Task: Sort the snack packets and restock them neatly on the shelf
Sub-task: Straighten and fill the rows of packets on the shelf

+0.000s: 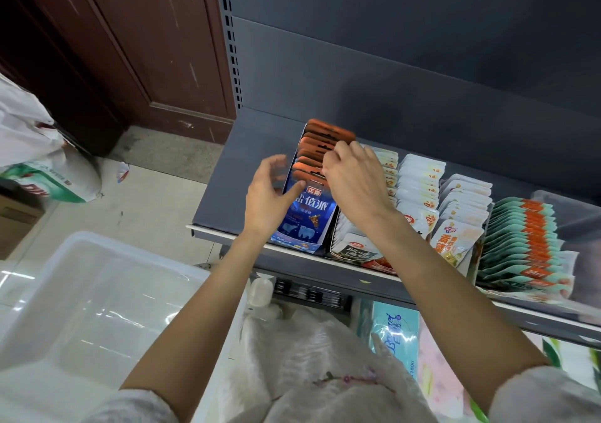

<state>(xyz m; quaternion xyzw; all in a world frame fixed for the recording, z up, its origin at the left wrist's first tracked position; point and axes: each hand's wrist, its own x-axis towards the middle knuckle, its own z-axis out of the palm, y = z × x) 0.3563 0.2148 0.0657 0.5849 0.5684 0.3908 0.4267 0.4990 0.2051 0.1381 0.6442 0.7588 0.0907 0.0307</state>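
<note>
Grey metal shelf (227,175), left end: right hand (353,178) pinches glossy orange packets (320,147); left hand (268,199) loose-fingered against the blue box (309,217).

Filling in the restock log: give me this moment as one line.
stage: restocking | left hand: open, thumb on blue display box | right hand: fingering orange packets | shelf

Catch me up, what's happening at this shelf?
A person is restocking the shelf. The right hand fingers the orange packets standing in the blue box; the left hand touches the box's left side, fingers loose. Other snack rows already stand to the right. A clear bin sits lower left.
</note>
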